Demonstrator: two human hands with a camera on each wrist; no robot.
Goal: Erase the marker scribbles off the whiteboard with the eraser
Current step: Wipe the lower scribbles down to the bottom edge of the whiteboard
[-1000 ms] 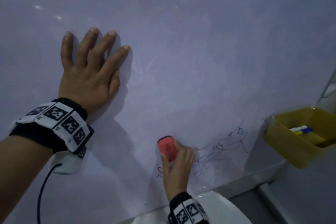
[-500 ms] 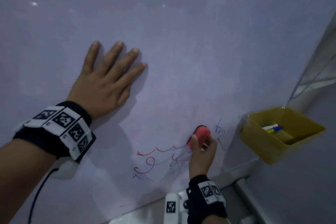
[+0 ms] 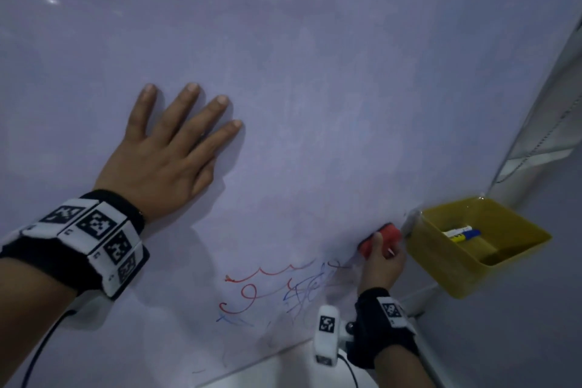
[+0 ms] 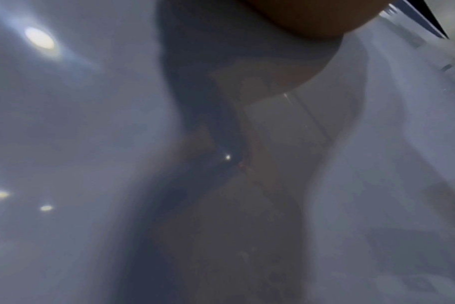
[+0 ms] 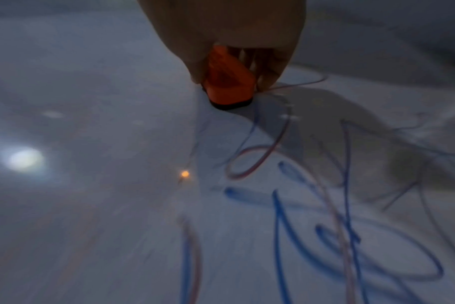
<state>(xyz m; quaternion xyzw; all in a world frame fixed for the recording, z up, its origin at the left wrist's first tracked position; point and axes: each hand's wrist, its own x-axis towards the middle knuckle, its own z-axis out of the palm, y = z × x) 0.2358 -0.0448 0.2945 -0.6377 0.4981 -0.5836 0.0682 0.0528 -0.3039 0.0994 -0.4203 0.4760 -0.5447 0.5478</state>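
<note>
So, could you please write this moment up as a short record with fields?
left hand: flat on the whiteboard, fingers spread
right hand: grips the red eraser, pressed to the board
eraser position: beside the yellow bin
scribbles left: red and blue scribbles, lower left of the eraser
bin contents: blue and white marker

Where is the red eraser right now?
In the head view the eraser is low on the right of the whiteboard, gripped by the right hand, just left of the yellow tray and up-right of the remaining scribbles.
</note>
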